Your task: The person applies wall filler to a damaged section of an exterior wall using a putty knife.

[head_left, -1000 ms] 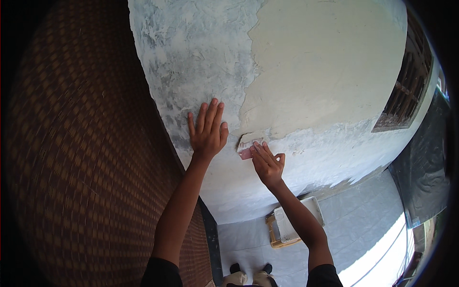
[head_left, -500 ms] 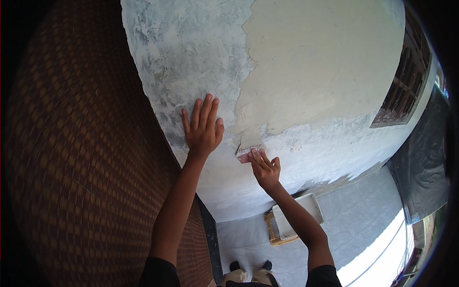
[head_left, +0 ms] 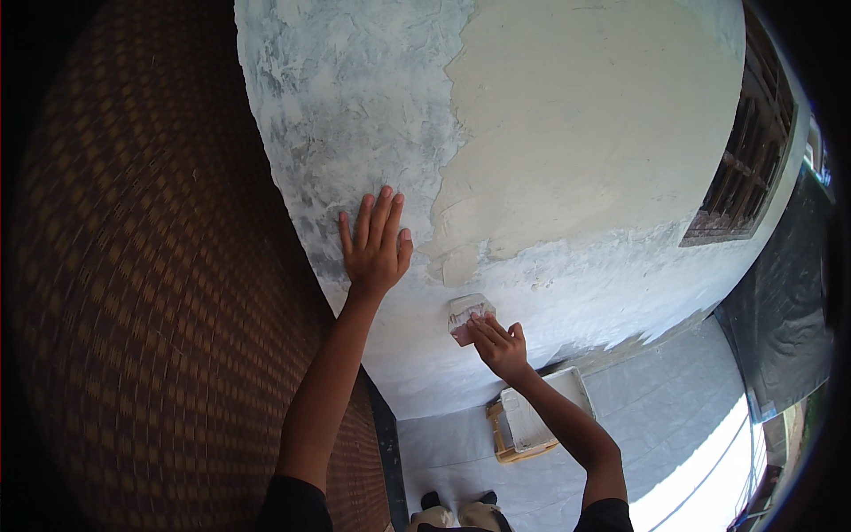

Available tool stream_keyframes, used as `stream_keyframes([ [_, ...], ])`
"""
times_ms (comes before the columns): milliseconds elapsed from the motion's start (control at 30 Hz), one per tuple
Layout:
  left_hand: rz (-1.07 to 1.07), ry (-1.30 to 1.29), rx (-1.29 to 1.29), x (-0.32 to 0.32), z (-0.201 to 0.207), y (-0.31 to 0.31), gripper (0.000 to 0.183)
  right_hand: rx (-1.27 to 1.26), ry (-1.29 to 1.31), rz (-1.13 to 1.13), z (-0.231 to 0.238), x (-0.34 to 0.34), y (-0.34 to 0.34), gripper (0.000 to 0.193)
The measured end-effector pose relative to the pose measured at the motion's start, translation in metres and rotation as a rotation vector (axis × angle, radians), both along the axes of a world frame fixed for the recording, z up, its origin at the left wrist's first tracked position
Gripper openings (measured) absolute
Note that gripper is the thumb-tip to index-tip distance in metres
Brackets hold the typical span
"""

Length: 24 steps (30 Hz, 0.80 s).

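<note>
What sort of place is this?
Probably an outdoor renovation spot: a wall only partly covered in beige coating, a dark-framed window, and grey sheeting underfoot, partly in bright light.

"What's beyond the floor's point(head_left: 448, 457) left edge?"
"A brown woven panel point(head_left: 177, 310)."
"And its right edge?"
"A black sheet point(head_left: 784, 293), and near it a barred window point(head_left: 750, 160)."
"The floor itself?"
"Grey, sunlit toward the lower right corner."

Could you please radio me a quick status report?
Left hand flat against wall. Right hand gripping pinkish scraper, below beige coat. No visible obstruction.
</note>
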<state>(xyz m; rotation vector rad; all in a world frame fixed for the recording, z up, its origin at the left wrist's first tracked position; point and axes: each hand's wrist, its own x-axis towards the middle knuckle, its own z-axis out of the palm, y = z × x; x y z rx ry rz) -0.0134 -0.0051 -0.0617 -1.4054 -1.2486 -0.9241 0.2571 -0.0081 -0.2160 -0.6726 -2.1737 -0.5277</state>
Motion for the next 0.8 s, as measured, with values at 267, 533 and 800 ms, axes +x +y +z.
stream_keyframes([
  [267,0.016,0.003,-0.003,0.000,0.001,0.001,0.049,-0.060,0.222,0.076,0.046,-0.010,-0.003,0.026],
  [533,0.035,-0.035,0.027,0.003,-0.001,0.003,0.048,-0.175,0.380,0.251,0.098,-0.030,0.020,0.015],
  [800,0.026,-0.022,0.051,0.001,-0.003,0.003,0.047,-0.282,1.041,0.180,0.125,-0.002,0.063,0.023],
])
